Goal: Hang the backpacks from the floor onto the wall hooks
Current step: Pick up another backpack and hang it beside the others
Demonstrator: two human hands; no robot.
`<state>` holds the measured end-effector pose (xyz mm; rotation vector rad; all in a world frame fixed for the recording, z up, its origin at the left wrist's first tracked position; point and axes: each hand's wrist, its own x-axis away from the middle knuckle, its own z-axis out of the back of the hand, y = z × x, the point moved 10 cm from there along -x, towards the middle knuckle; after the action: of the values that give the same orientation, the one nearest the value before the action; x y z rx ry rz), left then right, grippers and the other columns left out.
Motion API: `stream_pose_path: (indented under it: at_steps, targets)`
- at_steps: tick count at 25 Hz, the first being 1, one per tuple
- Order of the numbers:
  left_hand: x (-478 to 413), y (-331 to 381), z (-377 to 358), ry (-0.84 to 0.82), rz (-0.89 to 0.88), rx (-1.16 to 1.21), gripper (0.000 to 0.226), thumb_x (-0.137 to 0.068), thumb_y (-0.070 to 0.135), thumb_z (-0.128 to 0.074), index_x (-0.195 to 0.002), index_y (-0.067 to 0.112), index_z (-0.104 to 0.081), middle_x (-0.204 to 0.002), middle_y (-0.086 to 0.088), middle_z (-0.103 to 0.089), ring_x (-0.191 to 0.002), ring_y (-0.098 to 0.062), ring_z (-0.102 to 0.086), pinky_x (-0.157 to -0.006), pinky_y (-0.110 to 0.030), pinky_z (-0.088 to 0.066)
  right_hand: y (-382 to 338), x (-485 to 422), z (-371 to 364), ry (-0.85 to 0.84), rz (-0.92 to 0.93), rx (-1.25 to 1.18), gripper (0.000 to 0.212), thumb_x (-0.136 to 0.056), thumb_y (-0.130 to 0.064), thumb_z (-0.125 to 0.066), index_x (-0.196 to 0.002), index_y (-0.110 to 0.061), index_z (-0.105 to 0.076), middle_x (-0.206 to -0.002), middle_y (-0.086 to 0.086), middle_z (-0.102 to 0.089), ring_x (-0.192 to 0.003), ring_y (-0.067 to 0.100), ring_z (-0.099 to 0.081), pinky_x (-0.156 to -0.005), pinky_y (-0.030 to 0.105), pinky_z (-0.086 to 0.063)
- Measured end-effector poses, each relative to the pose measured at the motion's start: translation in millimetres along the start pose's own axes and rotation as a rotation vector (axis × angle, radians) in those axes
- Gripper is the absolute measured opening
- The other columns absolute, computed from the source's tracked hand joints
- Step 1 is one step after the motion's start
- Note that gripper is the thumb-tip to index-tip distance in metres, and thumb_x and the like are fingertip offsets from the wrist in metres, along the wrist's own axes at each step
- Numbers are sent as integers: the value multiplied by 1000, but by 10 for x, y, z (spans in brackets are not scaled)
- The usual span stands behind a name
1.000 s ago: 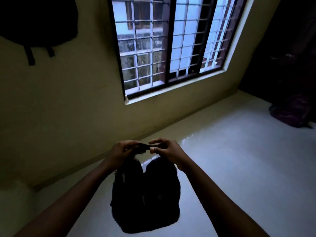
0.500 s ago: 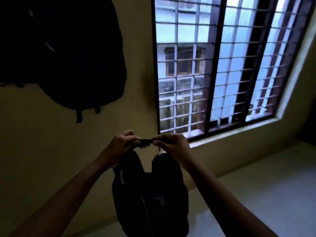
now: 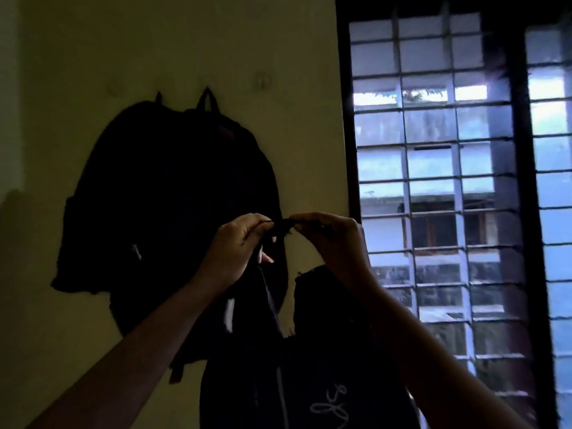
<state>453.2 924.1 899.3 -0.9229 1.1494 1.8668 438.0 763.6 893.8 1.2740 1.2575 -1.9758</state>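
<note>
Backpack (image 3: 309, 366): up off the floor since a second ago, now at the wall (image 3: 154, 41). Loop (image 3: 283, 226): pinched taut in the curled fingers (image 3: 253, 222) of your left hand (image 3: 238, 243) and right hand (image 3: 334, 239). Hook (image 3: 262, 79): above, seemingly free.

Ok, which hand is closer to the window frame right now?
Right. The right hand is just beside the window frame; the left hand is farther off, in front of the hung backpacks. Both pinch the held backpack's loop.
</note>
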Motion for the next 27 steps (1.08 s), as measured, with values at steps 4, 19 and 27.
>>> stream_pose_path:
  at_steps: [4, 19, 27]
  targets:
    - [-802, -8, 181, 160, -95, -180, 20, -91, 17, -54, -81, 10, -70, -50, 13, -54, -44, 7, -52, -50, -9, -37, 68, -803, -33, 72, 106, 45, 18, -79, -23, -72, -96, -27, -76, -93, -17, -74, -68, -24, -57, -63, -2, -43]
    - [-3331, -535, 805, 512, -230, -415, 33, -91, 22, -55, -85, -8, -67, -78, -18, -68, -68, -18, -54, -53, -24, -34, 241, -3446, -604, 266, 178, 188, 19, -85, -23, -66, -102, -23, -74, -102, -1, -76, -75, 10, -64, -57, 21, -47]
    - [-4064, -592, 969, 554, -322, -401, 30, -91, 20, -56, -96, -7, -69, -98, -23, -72, -93, -30, -66, -66, -24, -38, 95, -4164, -667, 421, 323, 231, 21, -85, -21, -65, -104, -20, -73, -107, 4, -75, -94, 19, -69, -77, 29, -56]
